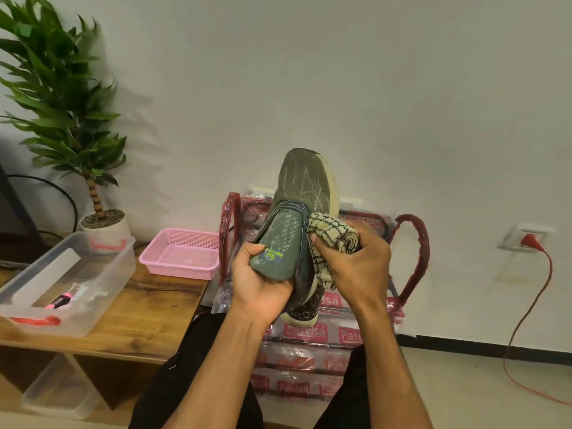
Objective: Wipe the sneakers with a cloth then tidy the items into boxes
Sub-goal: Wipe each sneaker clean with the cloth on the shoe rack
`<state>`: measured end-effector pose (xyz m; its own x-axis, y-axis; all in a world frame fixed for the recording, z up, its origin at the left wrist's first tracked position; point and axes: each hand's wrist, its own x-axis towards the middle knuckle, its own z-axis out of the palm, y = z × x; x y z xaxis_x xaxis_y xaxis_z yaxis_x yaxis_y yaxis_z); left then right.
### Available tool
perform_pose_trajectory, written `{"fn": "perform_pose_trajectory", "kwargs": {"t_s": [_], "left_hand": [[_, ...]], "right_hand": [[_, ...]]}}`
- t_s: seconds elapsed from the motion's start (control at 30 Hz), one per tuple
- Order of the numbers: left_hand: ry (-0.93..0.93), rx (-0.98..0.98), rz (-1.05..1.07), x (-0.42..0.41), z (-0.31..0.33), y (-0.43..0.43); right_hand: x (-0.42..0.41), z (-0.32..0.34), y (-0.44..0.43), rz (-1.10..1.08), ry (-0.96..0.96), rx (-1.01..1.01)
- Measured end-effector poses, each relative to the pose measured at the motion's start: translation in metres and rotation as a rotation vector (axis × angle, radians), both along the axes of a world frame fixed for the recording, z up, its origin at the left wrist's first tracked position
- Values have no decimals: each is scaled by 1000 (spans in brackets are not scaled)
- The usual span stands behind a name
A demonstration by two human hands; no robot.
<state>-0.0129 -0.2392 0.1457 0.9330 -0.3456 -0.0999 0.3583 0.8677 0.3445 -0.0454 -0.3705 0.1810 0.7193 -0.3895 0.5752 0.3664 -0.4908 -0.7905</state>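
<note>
An olive-green mesh sneaker (301, 187) with a cream sole is held up in front of me, toe pointing up. My left hand (258, 283) grips its tongue and heel end from the left. My right hand (356, 261) holds a bunched cream cloth with a dark grid pattern (332, 233) pressed against the sneaker's right side near the collar. Behind and below the sneaker is a clear plastic bag box with red handles and red print (414, 243).
On the wooden table (148, 308) at left stand a clear plastic box with red latches (102, 274) holding a pink item, and a pink mesh basket (182, 255). A potted plant (62, 97) stands behind. A red cable (538, 292) runs from a wall socket at right.
</note>
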Motion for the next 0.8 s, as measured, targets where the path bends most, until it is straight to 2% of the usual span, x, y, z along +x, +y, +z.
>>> {"fn": "perform_pose_trajectory", "kwargs": {"t_s": [0.13, 0.27, 0.37, 0.47, 0.57, 0.63, 0.73, 0.8], "left_hand": [[-43, 20, -11, -1, 9, -3], [-30, 37, -12, 4, 13, -5], [-16, 40, -19, 4, 11, -6], [-15, 38, -15, 3, 12, -6], [2, 38, 4, 7, 12, -1], [12, 53, 1, 8, 11, 2], [10, 62, -12, 6, 11, -2], [9, 74, -10, 5, 12, -3]], "right_hand": [[4, 10, 0, -68, -38, -87], [1, 5, 2, 88, 77, -193], [8, 6, 6, -49, -16, -264], [14, 8, 6, -162, -56, -251], [7, 4, -2, 38, 80, -254], [3, 4, -2, 89, 85, -301], [12, 12, 1, -90, -41, -295], [15, 15, 0, -128, -56, -289]]}}
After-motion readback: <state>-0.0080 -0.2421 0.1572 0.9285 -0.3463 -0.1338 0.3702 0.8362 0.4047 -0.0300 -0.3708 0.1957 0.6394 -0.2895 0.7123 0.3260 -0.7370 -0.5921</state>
